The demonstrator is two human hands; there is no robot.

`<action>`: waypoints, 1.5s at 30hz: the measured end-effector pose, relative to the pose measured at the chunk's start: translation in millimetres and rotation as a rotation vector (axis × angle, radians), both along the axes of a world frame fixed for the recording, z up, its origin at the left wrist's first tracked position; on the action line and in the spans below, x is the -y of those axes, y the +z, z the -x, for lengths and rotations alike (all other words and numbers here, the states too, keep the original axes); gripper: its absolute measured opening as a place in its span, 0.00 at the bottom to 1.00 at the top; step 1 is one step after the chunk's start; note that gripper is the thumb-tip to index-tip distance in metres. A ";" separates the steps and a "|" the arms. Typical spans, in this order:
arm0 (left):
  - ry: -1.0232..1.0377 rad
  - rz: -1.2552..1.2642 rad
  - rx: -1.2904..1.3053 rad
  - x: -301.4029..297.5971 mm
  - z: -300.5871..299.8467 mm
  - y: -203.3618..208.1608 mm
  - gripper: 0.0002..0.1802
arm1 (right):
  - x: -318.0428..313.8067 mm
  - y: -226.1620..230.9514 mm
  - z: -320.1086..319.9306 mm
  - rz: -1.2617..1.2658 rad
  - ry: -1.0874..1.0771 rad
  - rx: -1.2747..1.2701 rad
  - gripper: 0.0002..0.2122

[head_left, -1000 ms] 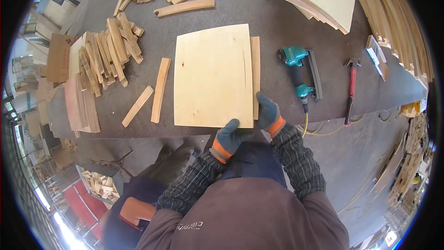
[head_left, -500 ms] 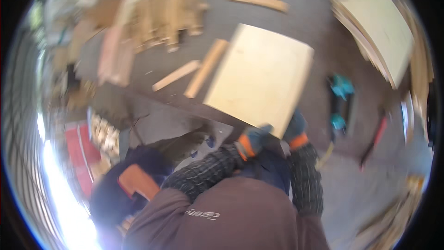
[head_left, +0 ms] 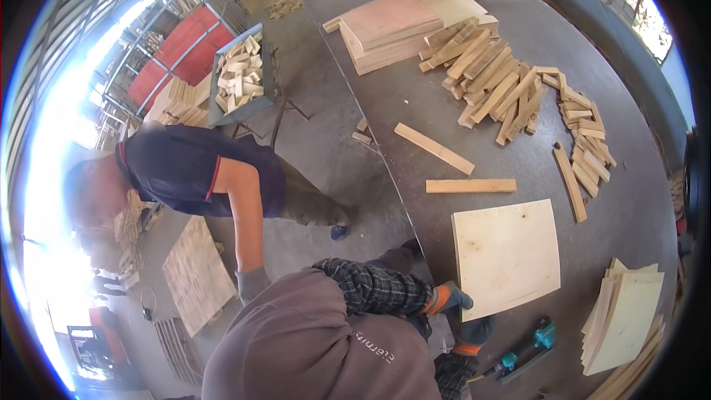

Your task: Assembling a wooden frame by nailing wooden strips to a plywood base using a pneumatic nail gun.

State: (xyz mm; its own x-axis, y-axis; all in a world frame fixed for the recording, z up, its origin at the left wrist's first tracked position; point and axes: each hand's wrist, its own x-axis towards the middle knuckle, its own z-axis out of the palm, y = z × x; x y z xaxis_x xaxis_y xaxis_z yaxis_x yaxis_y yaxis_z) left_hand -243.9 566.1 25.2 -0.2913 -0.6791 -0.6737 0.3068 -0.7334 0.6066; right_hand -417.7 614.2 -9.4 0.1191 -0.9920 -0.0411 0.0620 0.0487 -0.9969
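A pale rectangular plywood board (head_left: pixel 507 255), with a few small dark knots, lies over the near part of the dark table. My left hand (head_left: pixel 453 298), in a blue glove with an orange cuff, is closed on its near left corner. Gloved the same way, my right hand (head_left: pixel 474 332) is at the board's near edge beside that corner, closed, its fingers partly hidden. A teal-and-black power tool (head_left: pixel 544 335) lies on the table to the right of my right hand. Two loose wooden strips, one slanted (head_left: pixel 435 149) and one level (head_left: pixel 471 186), lie beyond the board.
Several short wood sticks (head_left: pixel 492 78) are heaped farther along the table (head_left: pixel 370 52), near stacked panels (head_left: pixel 392 22). More thin boards (head_left: pixel 622 318) stand piled at the right. On the left a person (head_left: pixel 215 178) bends by a bin of wood blocks (head_left: pixel 241 74); a plywood sheet (head_left: pixel 196 274) is beside them.
My view has swung left, so the person, the bin and more of the table show. The board stays at my hands, and the picture is sharper.
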 end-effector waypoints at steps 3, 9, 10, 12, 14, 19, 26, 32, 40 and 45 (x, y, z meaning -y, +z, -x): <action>0.027 -0.078 -0.135 -2.5 3.7 -11.2 0.30 | -10.6 -30.2 17.5 -0.119 -0.042 0.330 0.27; -0.028 -0.128 -0.151 -3.8 7.3 -13.9 0.25 | -25.1 -33.4 22.4 -0.424 -0.085 0.585 0.28; -0.007 -0.170 -0.137 -2.4 9.7 -18.5 0.22 | -29.4 -51.4 20.9 -0.433 -0.119 0.705 0.27; -0.048 -0.146 -0.188 6.2 1.6 6.3 0.20 | -26.6 -49.9 10.5 -0.450 -0.171 1.088 0.25; -0.026 -0.209 -0.219 7.4 -6.0 -7.3 0.23 | -11.5 -22.6 -8.3 -0.445 -0.196 1.279 0.24; -0.128 -0.246 -0.248 12.7 12.8 4.5 0.25 | -25.5 -31.2 -9.4 -0.443 -0.386 1.446 0.26; -0.142 -0.169 -0.118 6.3 25.2 2.8 0.22 | -28.0 -25.5 -11.2 -0.457 -0.396 1.462 0.25; -0.145 -0.173 -0.118 7.7 27.4 6.1 0.22 | -28.8 -18.8 -13.9 -0.448 -0.431 1.410 0.26; -0.169 -0.156 -0.151 6.4 28.1 4.0 0.22 | -30.3 -33.3 -14.6 -0.450 -0.444 1.383 0.27; -0.175 -0.185 -0.158 9.4 26.8 -1.8 0.23 | -28.4 -32.1 -10.2 -0.469 -0.431 1.401 0.26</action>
